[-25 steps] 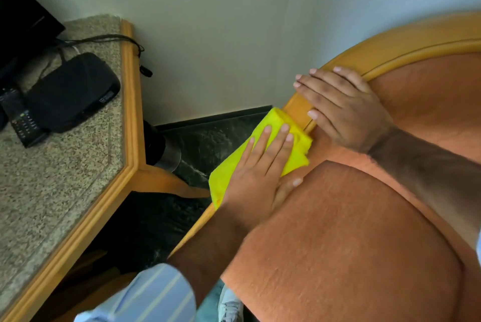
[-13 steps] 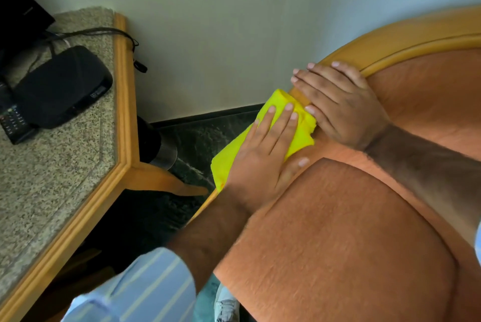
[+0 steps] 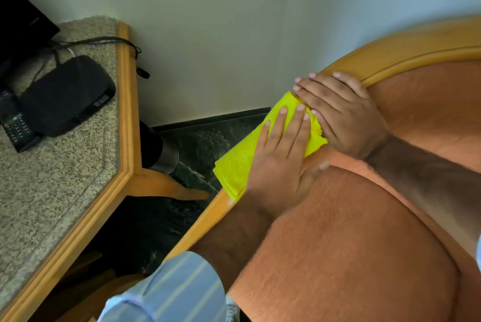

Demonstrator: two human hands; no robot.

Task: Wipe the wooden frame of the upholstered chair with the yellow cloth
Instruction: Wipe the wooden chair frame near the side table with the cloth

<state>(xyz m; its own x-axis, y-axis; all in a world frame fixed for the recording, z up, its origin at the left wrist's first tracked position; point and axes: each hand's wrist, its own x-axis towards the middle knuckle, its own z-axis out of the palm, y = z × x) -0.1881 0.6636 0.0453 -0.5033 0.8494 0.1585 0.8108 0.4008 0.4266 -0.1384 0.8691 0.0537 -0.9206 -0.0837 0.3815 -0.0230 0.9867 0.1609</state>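
On the chair's left rail, I see the yellow cloth (image 3: pixel 240 163) folded into a flat pad, fine-ribbed weave, draped over the wooden frame (image 3: pixel 205 220). Left hand (image 3: pixel 279 163) lies flat on it, fingers extended and slightly spread, palm pressing down, not pinching. Right hand (image 3: pixel 343 116) rests fingers-flat on the curved rail just above, fingertips touching the cloth's upper edge, holding nothing. Frame is smooth, glossy honey-coloured wood, rounded profile. Orange upholstery (image 3: pixel 351 256) is short-napped, plump. Beside it, a speckled granite tabletop (image 3: pixel 65 178) with matching wood trim carries a black box (image 3: pixel 67 95).
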